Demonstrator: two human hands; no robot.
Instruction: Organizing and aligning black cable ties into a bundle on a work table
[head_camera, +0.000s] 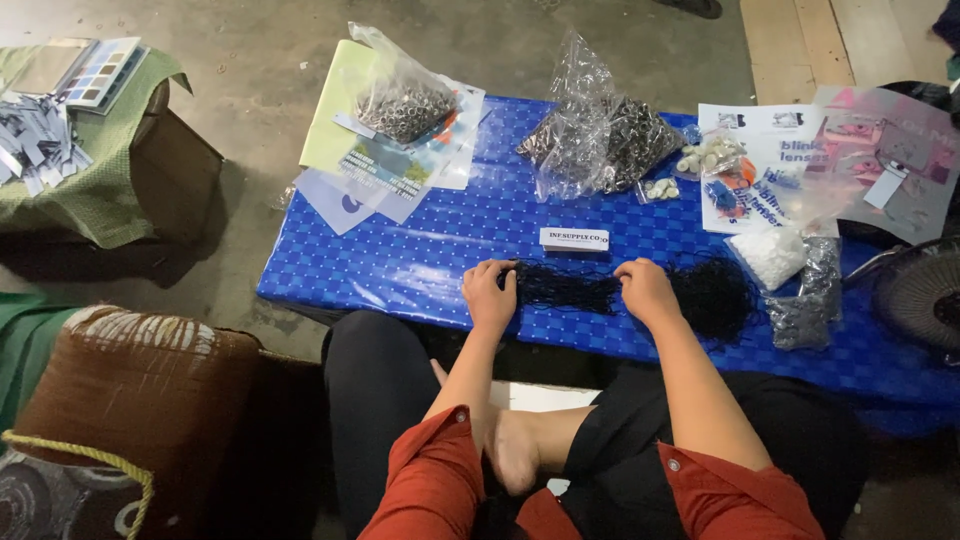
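Black mesh (640, 292) lies stretched along the near edge of the blue checked table (420, 265), and we see both hands gripping it — the left hand (490, 293) curled shut on its left end, the right hand (646, 288) closed on it further right, where the net bunches into a dark heap. Just beyond the hands sits a small white label card (574, 238). Farther off rest two clear bags of dark metal pieces (600, 135) (contents too small to tell), and at the right a bag of white beads (768, 255). A brown cushion (130, 385) lies near left.
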